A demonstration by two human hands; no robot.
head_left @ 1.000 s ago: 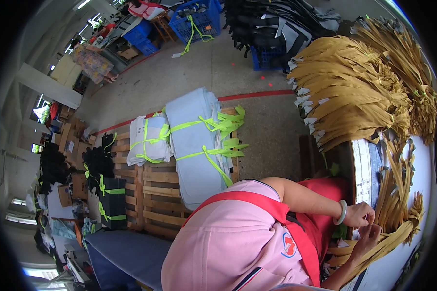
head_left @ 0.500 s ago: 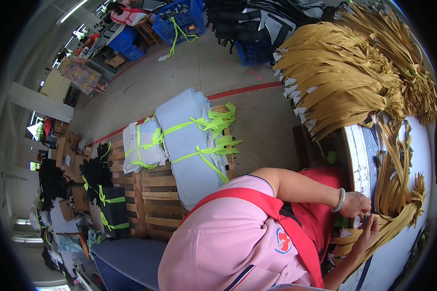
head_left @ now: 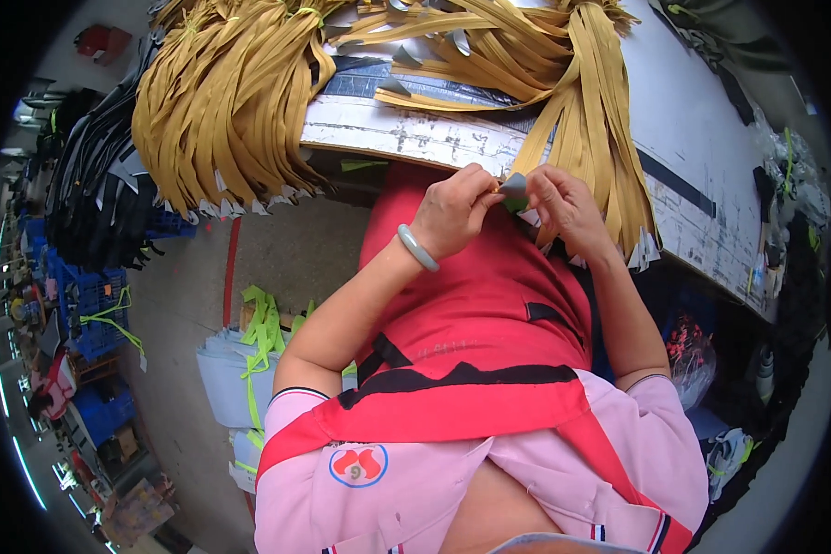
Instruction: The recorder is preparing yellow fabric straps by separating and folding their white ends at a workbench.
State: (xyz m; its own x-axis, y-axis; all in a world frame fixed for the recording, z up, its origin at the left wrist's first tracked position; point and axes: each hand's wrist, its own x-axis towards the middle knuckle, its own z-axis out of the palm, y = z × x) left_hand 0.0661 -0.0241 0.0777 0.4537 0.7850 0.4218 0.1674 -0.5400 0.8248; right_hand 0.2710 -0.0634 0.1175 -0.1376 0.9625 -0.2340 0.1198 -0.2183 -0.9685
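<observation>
My left hand (head_left: 454,209), with a pale green bangle (head_left: 417,247) on its wrist, is closed in a pinch beside a small grey pointed tip (head_left: 512,186). Across from it, my right hand (head_left: 563,205) has its fingers curled close to the other side of that tip. The tip looks like the end of a mustard-coloured strap; a tiny bit of orange shows at my left fingertips. Next to my right hand, a bundle of mustard straps (head_left: 602,120) hangs over the table edge, pale tips downward. What lies inside my right fingers is hidden.
The worn white table (head_left: 697,166) carries loose mustard straps (head_left: 489,42). A thick strap bundle (head_left: 222,102) overhangs it at left, beside black straps (head_left: 92,175). Blue crates (head_left: 97,309) and tied pale blue sheets (head_left: 226,379) stand on the floor. A plastic bag (head_left: 692,365) is under the table.
My view has swung towards the table, so both hands now appear near the middle. They stay close together, and the grey tip between them shows more plainly.
</observation>
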